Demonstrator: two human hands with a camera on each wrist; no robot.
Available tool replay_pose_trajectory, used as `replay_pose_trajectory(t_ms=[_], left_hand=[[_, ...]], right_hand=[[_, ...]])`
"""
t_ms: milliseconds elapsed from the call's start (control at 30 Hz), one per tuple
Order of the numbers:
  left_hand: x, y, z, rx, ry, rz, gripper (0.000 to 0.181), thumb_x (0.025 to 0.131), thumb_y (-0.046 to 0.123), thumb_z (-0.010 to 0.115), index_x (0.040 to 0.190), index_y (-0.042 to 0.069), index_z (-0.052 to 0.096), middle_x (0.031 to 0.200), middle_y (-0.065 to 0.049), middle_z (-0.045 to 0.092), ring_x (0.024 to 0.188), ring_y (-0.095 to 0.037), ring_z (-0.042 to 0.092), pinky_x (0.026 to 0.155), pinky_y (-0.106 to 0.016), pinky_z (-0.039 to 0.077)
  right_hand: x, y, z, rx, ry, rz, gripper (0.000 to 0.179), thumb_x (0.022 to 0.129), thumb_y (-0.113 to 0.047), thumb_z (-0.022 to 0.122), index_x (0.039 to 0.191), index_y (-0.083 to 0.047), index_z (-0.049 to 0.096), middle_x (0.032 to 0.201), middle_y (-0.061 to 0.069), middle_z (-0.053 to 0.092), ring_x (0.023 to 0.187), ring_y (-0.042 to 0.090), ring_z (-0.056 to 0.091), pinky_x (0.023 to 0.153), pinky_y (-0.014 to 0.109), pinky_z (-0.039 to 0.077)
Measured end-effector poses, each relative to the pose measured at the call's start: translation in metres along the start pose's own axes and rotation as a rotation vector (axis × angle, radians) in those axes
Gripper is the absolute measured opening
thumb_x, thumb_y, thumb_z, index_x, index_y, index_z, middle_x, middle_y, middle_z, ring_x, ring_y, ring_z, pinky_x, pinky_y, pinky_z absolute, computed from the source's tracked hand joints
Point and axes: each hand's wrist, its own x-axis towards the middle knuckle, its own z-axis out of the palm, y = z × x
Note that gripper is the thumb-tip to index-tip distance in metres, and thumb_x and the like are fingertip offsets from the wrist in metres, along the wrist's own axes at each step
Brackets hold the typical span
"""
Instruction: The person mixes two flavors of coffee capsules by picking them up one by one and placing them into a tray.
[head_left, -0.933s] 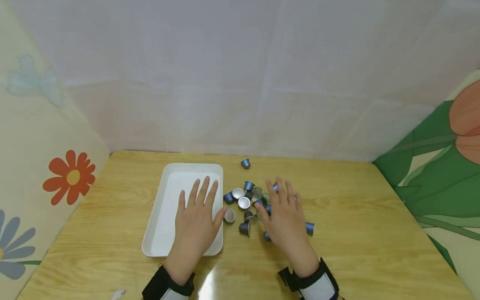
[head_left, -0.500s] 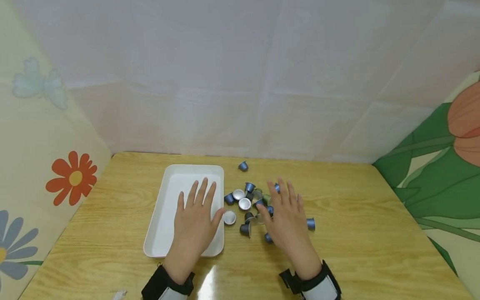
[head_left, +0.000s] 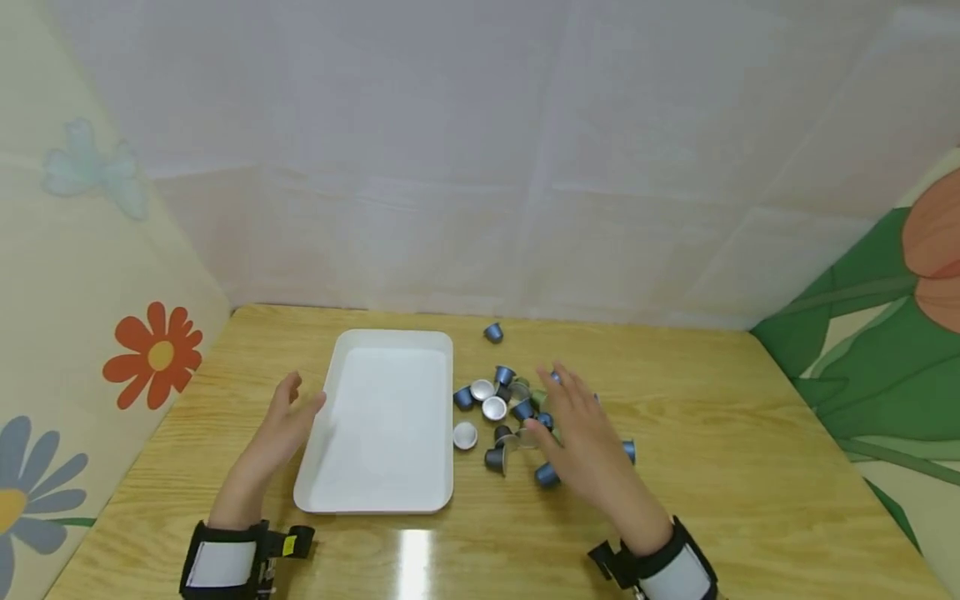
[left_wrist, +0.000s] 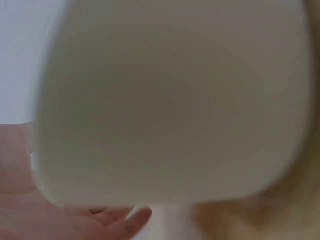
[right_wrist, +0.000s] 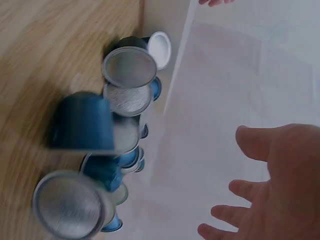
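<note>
My left hand is just outside the left rim of a white rectangular tray, thumb tip by the rim; whether it touches is unclear. In the left wrist view a blurred pale surface covers most of the picture, with part of the hand at lower left. To the right of the tray lies a loose cluster of coffee capsules, blue, dark, green and silver-lidded, among them a white-lidded capsule. Over the cluster's right side hovers my right hand, fingers spread and holding nothing; it hides some capsules.
A lone blue capsule lies behind the cluster near the table's back edge. White cloth hangs behind the wooden table. Flower-printed panels flank both sides. Wrist straps carry the cameras.
My left hand has moved left from over the tray to its outer left side, turning on edge. My right hand has shifted slightly right, uncovering more of a blue capsule.
</note>
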Motion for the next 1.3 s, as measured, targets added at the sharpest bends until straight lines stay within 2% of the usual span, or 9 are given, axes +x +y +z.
replay_pose_trajectory(t_ms=[100, 233, 367, 433, 567, 733, 1033, 1200, 1300], left_hand=[[0.005, -0.015, -0.002, -0.221, -0.048, -0.050, 0.075, 0.108, 0.022, 0.038, 0.152, -0.007, -0.015, 0.160, -0.031, -0.003, 0.147, -0.046, 0.005, 0.117, -0.057, 0.017], [0.004, -0.031, 0.007, -0.514, -0.045, -0.107, 0.068, 0.108, 0.019, 0.036, 0.157, 0.002, -0.009, 0.164, -0.017, 0.003, 0.148, -0.031, 0.014, 0.117, -0.035, 0.025], [-0.001, -0.044, 0.019, -0.681, -0.056, -0.070, 0.065, 0.106, 0.015, 0.035, 0.159, 0.009, -0.002, 0.166, -0.007, 0.003, 0.148, -0.024, 0.014, 0.100, -0.017, 0.037], [-0.003, -0.048, 0.024, -0.704, -0.069, -0.041, 0.065, 0.104, 0.012, 0.035, 0.160, 0.009, 0.001, 0.166, -0.005, 0.003, 0.148, -0.024, 0.013, 0.094, -0.013, 0.039], [-0.003, -0.051, 0.031, -0.676, -0.043, 0.007, 0.065, 0.102, 0.007, 0.038, 0.160, 0.009, 0.008, 0.165, -0.004, 0.007, 0.149, -0.021, 0.011, 0.098, -0.011, 0.037], [0.002, -0.049, 0.030, -0.618, 0.000, 0.060, 0.067, 0.098, 0.000, 0.041, 0.159, 0.004, 0.011, 0.165, -0.006, 0.010, 0.150, -0.022, 0.010, 0.103, -0.011, 0.033], [0.001, -0.054, 0.025, -0.617, -0.010, 0.044, 0.065, 0.098, -0.002, 0.042, 0.157, 0.003, 0.018, 0.164, -0.009, 0.015, 0.149, -0.025, 0.014, 0.095, -0.008, 0.039], [0.004, -0.052, 0.023, -0.638, 0.008, -0.006, 0.061, 0.100, 0.002, 0.041, 0.157, 0.006, 0.022, 0.163, -0.005, 0.019, 0.148, -0.020, 0.019, 0.095, -0.009, 0.040], [0.008, -0.052, 0.021, -0.640, 0.000, 0.015, 0.062, 0.099, 0.001, 0.043, 0.157, 0.004, 0.021, 0.163, -0.007, 0.018, 0.149, -0.021, 0.017, 0.096, -0.009, 0.039]], right_hand=[[-0.001, 0.008, -0.004, 0.007, 0.025, -0.031, 0.065, 0.100, -0.026, 0.060, 0.155, -0.007, 0.030, 0.161, 0.016, 0.021, 0.144, 0.041, 0.024, 0.111, 0.062, 0.026], [-0.006, 0.024, -0.008, -0.029, 0.079, -0.084, 0.059, 0.097, -0.017, 0.065, 0.148, -0.002, 0.041, 0.156, 0.017, 0.034, 0.137, 0.041, 0.038, 0.107, 0.059, 0.035], [-0.013, 0.049, -0.013, -0.096, 0.116, -0.155, 0.053, 0.091, -0.009, 0.071, 0.139, -0.001, 0.052, 0.147, 0.019, 0.046, 0.127, 0.041, 0.049, 0.100, 0.059, 0.043], [-0.017, 0.062, -0.016, -0.134, 0.121, -0.184, 0.051, 0.087, -0.005, 0.074, 0.135, -0.001, 0.056, 0.143, 0.020, 0.050, 0.123, 0.041, 0.052, 0.097, 0.059, 0.045], [-0.021, 0.089, -0.020, -0.204, 0.106, -0.216, 0.052, 0.082, 0.000, 0.077, 0.131, -0.001, 0.060, 0.138, 0.022, 0.054, 0.118, 0.042, 0.055, 0.094, 0.058, 0.047], [-0.026, 0.111, -0.020, -0.235, 0.020, -0.177, 0.050, 0.084, -0.002, 0.075, 0.130, 0.002, 0.059, 0.137, 0.026, 0.052, 0.119, 0.044, 0.053, 0.093, 0.058, 0.048], [-0.033, 0.119, -0.012, -0.239, -0.103, -0.128, 0.042, 0.083, -0.003, 0.076, 0.123, 0.000, 0.064, 0.126, 0.022, 0.059, 0.114, 0.040, 0.058, 0.091, 0.054, 0.051], [-0.036, 0.119, -0.006, -0.235, -0.111, -0.085, 0.032, 0.081, -0.001, 0.076, 0.111, -0.003, 0.066, 0.104, 0.008, 0.059, 0.094, 0.023, 0.062, 0.080, 0.042, 0.056], [-0.040, 0.119, -0.003, -0.226, -0.106, -0.066, 0.026, 0.081, 0.000, 0.075, 0.105, -0.006, 0.066, 0.097, 0.002, 0.057, 0.088, 0.016, 0.060, 0.075, 0.038, 0.056]])
